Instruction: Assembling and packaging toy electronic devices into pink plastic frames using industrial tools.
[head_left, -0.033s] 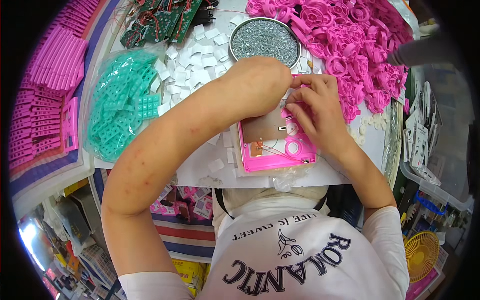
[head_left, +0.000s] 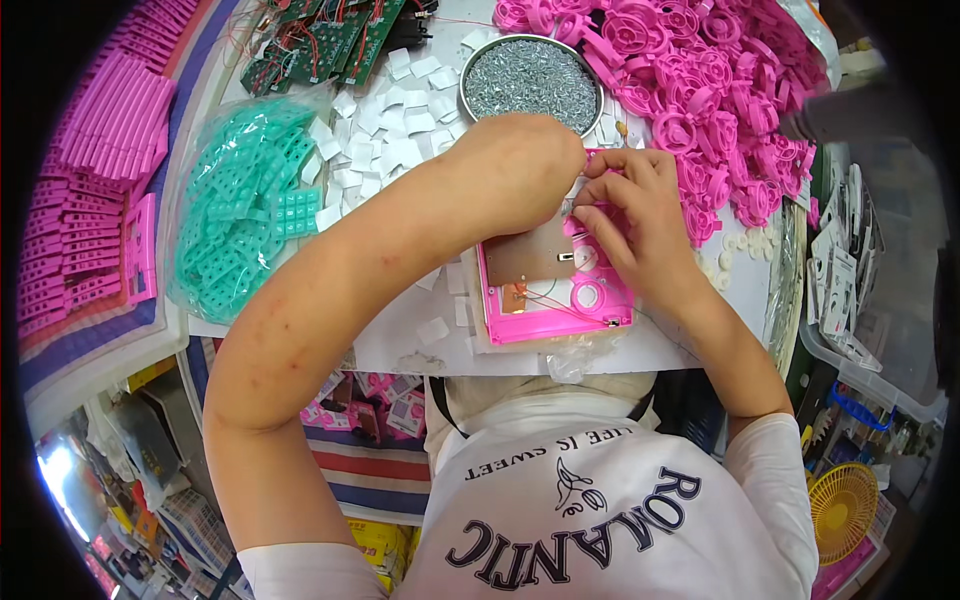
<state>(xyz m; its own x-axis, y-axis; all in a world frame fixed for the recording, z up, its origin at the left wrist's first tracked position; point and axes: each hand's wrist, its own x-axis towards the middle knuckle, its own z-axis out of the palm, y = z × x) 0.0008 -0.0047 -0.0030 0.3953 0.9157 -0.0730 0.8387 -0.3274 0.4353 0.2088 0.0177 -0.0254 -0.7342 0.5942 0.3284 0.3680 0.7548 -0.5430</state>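
"Case [head_left: 560,325] first: where is it?"

"Open side up near the front edge of the white table [head_left: 400,335], crumpled plastic [head_left: 570,362] at its front. A brown board [head_left: 525,260] covers its left part, thin wires [head_left: 545,297] beside it."

"Any danger there?"

"If the board slipped sideways, it might trap a wire or strain a joint."

"And the hands?"

"The right hand [head_left: 635,205] bends over the case's far right part, thumb and forefinger close together; whether they pinch anything, I can't tell. The left hand [head_left: 540,150] curls over the far side, fingers hidden, so their grip I can't tell either. With that wrist blocking the view, a small piece could sit crooked unnoticed."

"Beyond them?"

"A round bowl [head_left: 463,95] of screws [head_left: 530,85]. A knuckle catching its rim could spill some among the white pads [head_left: 405,122]. Farther right, pink rings [head_left: 705,95] are heaped loosely; one bump might send some sliding."
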